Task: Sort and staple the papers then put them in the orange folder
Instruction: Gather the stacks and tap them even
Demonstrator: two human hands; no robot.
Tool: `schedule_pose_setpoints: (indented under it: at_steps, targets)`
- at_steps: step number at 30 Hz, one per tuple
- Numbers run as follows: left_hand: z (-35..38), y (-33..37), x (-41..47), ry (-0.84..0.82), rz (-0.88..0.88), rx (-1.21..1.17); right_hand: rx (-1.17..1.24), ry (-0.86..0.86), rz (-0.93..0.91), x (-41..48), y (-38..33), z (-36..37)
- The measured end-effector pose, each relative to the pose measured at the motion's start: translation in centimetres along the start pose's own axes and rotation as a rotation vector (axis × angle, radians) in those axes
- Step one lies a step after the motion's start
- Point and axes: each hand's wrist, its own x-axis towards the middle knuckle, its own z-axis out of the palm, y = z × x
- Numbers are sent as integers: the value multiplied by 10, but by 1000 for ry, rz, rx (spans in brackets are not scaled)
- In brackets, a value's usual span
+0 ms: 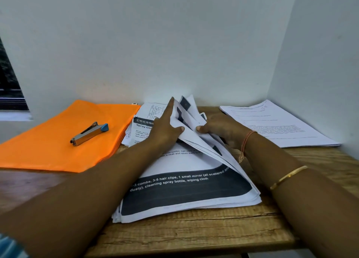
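Your left hand (165,130) and right hand (221,130) both pinch the fanned papers (194,111), so peel sheets apart singly, edges squared.

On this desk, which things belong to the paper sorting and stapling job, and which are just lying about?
In the job: centre paper stack, gripped by left hand and right hand; stapler; orange folder; right paper pile; printed sheets beside the folder.
Just there: wooden table; window; gold bangle.
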Motion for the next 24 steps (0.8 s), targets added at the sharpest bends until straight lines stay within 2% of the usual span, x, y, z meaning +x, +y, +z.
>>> schedule_pose_setpoints:
  at_steps: [9, 13, 18, 24]
  targets:
    - [1, -1, 1, -56, 29, 235, -3, -65, -45, 5, 5, 1]
    - [-2, -2, 0, -23, 8, 372, 183, -63, -53, 1, 4, -1]
    - [-5, 3, -6, 0, -61, 602, 281, -16, 0, 1, 6, -7]
    - [-7, 6, -7, -61, -65, 624, 233, 95, 140, -4, 5, -11]
